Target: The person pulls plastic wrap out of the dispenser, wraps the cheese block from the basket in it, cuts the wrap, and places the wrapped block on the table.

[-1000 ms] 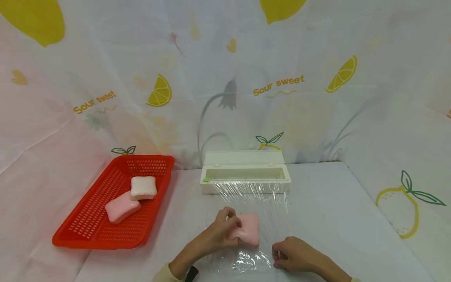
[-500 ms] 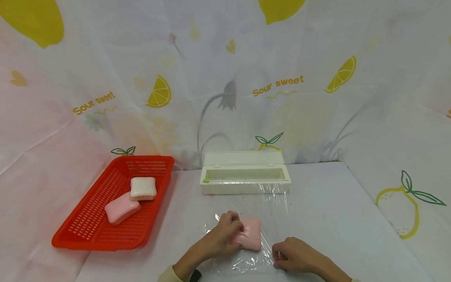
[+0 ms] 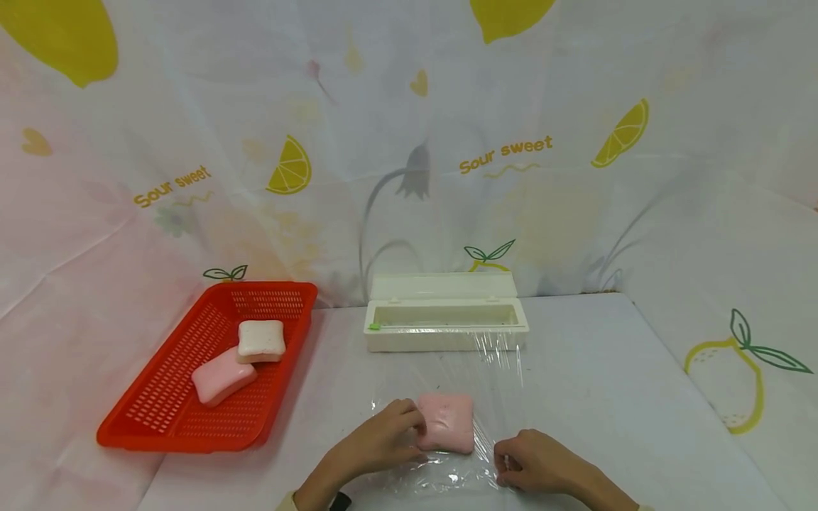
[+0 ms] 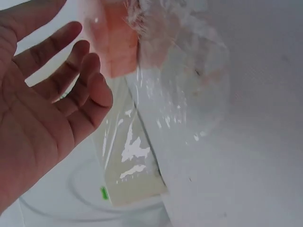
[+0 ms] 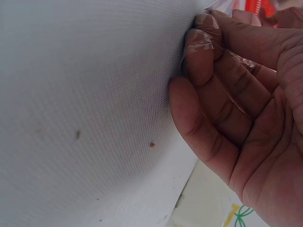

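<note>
A pink bar of soap (image 3: 447, 424) lies on the table in front of me, on clear cling film (image 3: 450, 481). The film runs from a white cling film dispenser (image 3: 447, 343) at the back, its lid raised. At the soap's left edge is my left hand (image 3: 382, 436); in the left wrist view its fingers (image 4: 71, 61) are loosely bent with nothing between them, beside the soap (image 4: 120, 40). My right hand (image 3: 537, 463) rests low on the table right of the soap, pinching the film's near right corner (image 5: 201, 43) between thumb and fingertips.
On the left stands a red plastic basket (image 3: 281, 397) holding a white soap bar (image 3: 262, 339) that leans on a pink one (image 3: 220, 381). A lemon-printed cloth (image 3: 575, 213) hangs behind and around the white table (image 3: 594, 369). A small green tab (image 3: 374, 326) sits on the dispenser's front left edge.
The pink soap has shifted slightly toward me, and the film wrinkles near the dispenser's left have smoothed. My left hand has drawn off the soap to its left edge. The right hand keeps its place.
</note>
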The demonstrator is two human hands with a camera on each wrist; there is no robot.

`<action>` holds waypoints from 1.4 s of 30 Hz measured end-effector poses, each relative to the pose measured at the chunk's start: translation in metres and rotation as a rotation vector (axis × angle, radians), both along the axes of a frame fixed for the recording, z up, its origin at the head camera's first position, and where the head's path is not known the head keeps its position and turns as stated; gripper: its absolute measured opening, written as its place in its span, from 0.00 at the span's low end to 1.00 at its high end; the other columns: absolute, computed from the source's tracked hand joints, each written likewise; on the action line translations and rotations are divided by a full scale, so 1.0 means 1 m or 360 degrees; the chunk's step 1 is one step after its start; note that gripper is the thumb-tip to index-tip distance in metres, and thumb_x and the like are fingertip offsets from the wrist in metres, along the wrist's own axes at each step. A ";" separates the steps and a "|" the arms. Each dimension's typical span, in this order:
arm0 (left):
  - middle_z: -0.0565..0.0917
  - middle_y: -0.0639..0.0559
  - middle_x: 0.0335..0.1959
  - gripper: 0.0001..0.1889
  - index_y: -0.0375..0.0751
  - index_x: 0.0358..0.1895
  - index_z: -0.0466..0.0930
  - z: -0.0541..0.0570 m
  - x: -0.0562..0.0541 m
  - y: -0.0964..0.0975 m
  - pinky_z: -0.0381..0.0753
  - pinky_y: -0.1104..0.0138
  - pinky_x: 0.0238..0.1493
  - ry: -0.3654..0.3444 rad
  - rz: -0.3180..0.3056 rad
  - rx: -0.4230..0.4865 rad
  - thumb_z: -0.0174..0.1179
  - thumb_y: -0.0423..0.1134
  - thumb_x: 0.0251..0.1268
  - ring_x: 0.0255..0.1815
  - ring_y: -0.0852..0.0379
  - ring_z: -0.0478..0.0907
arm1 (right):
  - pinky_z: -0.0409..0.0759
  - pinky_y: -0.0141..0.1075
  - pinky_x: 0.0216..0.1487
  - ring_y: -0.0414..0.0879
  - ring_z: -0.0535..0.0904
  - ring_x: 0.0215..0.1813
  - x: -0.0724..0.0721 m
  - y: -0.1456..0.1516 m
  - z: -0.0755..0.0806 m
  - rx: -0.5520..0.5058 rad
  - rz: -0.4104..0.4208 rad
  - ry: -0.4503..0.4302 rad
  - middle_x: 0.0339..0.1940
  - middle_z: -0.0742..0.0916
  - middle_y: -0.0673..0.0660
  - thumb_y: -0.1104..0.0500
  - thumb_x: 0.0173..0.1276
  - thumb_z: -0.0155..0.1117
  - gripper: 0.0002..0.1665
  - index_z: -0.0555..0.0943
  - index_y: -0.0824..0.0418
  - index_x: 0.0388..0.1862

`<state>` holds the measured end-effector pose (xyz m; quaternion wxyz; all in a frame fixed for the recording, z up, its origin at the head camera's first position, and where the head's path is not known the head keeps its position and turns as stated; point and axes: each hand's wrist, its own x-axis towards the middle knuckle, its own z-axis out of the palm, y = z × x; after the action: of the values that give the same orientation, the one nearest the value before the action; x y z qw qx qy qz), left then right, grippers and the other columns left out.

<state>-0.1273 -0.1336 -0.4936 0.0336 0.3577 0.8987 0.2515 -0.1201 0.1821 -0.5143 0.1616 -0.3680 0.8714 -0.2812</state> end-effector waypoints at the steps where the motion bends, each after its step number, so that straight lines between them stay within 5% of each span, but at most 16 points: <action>1: 0.74 0.63 0.37 0.15 0.50 0.38 0.80 0.000 0.001 -0.003 0.73 0.74 0.41 -0.0052 0.0001 -0.0011 0.75 0.48 0.52 0.39 0.66 0.70 | 0.67 0.26 0.22 0.28 0.66 0.20 0.000 0.000 0.000 -0.0002 0.0002 0.0001 0.17 0.73 0.34 0.52 0.60 0.73 0.11 0.78 0.46 0.25; 7: 0.72 0.68 0.32 0.20 0.55 0.32 0.78 -0.002 0.012 -0.026 0.70 0.77 0.37 -0.0184 -0.0050 -0.0088 0.78 0.55 0.41 0.35 0.70 0.68 | 0.67 0.26 0.22 0.28 0.66 0.20 0.000 0.001 0.001 -0.0002 0.0015 0.0003 0.17 0.73 0.34 0.52 0.60 0.73 0.11 0.78 0.46 0.25; 15: 0.72 0.68 0.35 0.24 0.55 0.35 0.78 -0.004 0.026 -0.043 0.71 0.75 0.38 -0.0368 -0.0008 -0.0218 0.83 0.45 0.32 0.38 0.69 0.67 | 0.68 0.26 0.23 0.28 0.66 0.20 0.000 0.002 0.001 -0.0008 0.0023 0.0019 0.17 0.73 0.34 0.52 0.60 0.73 0.11 0.78 0.46 0.26; 23: 0.70 0.69 0.32 0.13 0.56 0.30 0.81 -0.012 0.028 -0.046 0.71 0.75 0.36 -0.0298 -0.0022 -0.0210 0.76 0.34 0.46 0.35 0.70 0.66 | 0.67 0.27 0.22 0.28 0.65 0.20 0.002 0.002 0.001 0.0002 -0.0003 -0.0016 0.17 0.73 0.34 0.52 0.60 0.73 0.11 0.78 0.46 0.25; 30: 0.72 0.69 0.26 0.12 0.53 0.25 0.80 -0.018 0.027 -0.052 0.70 0.79 0.34 -0.0146 -0.0140 0.0040 0.75 0.34 0.47 0.30 0.73 0.67 | 0.65 0.25 0.22 0.27 0.63 0.21 0.006 0.006 0.002 -0.0050 0.0017 0.0051 0.17 0.72 0.33 0.50 0.62 0.72 0.11 0.77 0.45 0.26; 37: 0.79 0.67 0.25 0.07 0.52 0.30 0.82 -0.016 0.024 -0.064 0.75 0.72 0.30 -0.0624 0.0070 0.0372 0.71 0.36 0.57 0.28 0.69 0.73 | 0.67 0.22 0.23 0.24 0.65 0.23 0.010 0.016 -0.002 -0.0264 0.0033 0.0097 0.21 0.75 0.30 0.54 0.66 0.68 0.08 0.78 0.45 0.30; 42: 0.83 0.61 0.30 0.03 0.48 0.34 0.81 -0.013 0.023 -0.065 0.77 0.69 0.33 -0.0671 0.0208 0.0490 0.64 0.39 0.66 0.32 0.65 0.76 | 0.67 0.20 0.25 0.24 0.68 0.24 0.009 0.017 -0.003 -0.0412 0.0011 0.0267 0.22 0.78 0.31 0.58 0.66 0.68 0.10 0.75 0.44 0.33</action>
<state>-0.1048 -0.1988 -0.5066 0.1489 0.2394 0.8442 0.4558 -0.1113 0.1996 -0.5170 0.0404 -0.4111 0.8370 -0.3590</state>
